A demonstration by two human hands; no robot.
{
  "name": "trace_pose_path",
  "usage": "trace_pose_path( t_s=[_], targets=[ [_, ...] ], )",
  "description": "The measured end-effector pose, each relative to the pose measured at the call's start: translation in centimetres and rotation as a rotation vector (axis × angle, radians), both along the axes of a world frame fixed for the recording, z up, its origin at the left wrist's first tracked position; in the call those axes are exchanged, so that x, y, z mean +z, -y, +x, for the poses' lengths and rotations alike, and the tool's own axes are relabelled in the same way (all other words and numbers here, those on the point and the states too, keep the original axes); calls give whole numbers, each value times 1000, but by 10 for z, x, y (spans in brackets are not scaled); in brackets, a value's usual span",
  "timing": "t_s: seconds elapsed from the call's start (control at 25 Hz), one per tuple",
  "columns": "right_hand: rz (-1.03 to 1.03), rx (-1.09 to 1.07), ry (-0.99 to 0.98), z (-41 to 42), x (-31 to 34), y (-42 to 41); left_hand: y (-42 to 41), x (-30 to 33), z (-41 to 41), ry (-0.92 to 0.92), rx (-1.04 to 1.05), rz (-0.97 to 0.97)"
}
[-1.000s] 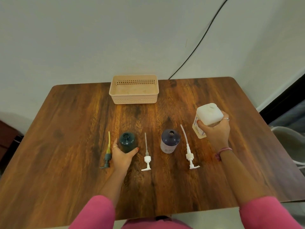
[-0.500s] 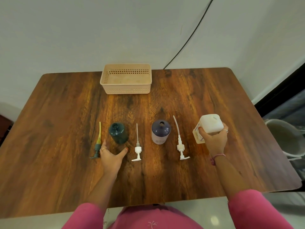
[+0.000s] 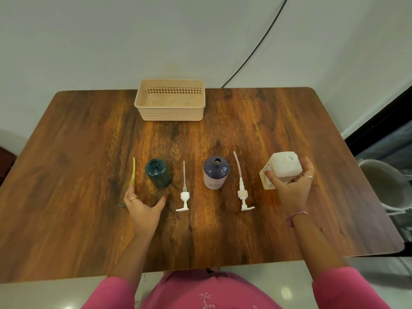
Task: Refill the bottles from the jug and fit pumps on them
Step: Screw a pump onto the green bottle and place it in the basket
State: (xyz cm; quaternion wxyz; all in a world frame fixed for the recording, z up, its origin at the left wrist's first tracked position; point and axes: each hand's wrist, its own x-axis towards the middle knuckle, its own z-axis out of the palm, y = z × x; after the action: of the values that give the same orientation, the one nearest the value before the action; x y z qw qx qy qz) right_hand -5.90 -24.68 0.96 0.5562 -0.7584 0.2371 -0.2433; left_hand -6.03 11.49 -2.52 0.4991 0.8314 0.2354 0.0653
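green pump (image 3: 133,172) head hidden (by left hand (image 3: 142,208))

Lighting: even, soft, moderately bright indoor light. Glare: pale sheen on the wooden table (image 3: 214,221) near its front edge; small bright spots on the floor (image 3: 286,292). Shadows: faint and short. Focus: mostly sharp, slight softness throughout. Distortion: wide-angle bowing of table edges and wall (image 3: 89,41).
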Motion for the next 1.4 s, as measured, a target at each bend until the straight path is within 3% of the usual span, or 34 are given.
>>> trace_pose_path(
  t_s=[0.28, 0.52, 0.68, 0.84, 1.0, 1.12, 1.28, 1.4],
  targets=[
    [-427, 23, 225, 4, 37, -36, -41, 19, 2, 8, -53, 163],
    [-454, 271, 291, 24, 45, -120, -83, 15, 21, -322, -199, 317],
    [-423, 411, 287, 33, 43, -168, -92, 5, 28, -341, -283, 322],
    [-482, 543, 252, 42, 36, -204, -94, 1, 42, -346, -263, 240],
    [-656, 676, 258, 51, 36, -228, -99, 6, 50, -354, -210, 21],
    [-823, 810, 281, 62, 50, -245, -102, 35, 57, -218, -188, -119],
    [-993, 965, 307, 80, 75, -266, -97, 95, 67, -93, -315, -280],
    [-1065, 990, 399, 87, 86, -275, -89, 129, 69, -80, -414, -270]
  ],
)
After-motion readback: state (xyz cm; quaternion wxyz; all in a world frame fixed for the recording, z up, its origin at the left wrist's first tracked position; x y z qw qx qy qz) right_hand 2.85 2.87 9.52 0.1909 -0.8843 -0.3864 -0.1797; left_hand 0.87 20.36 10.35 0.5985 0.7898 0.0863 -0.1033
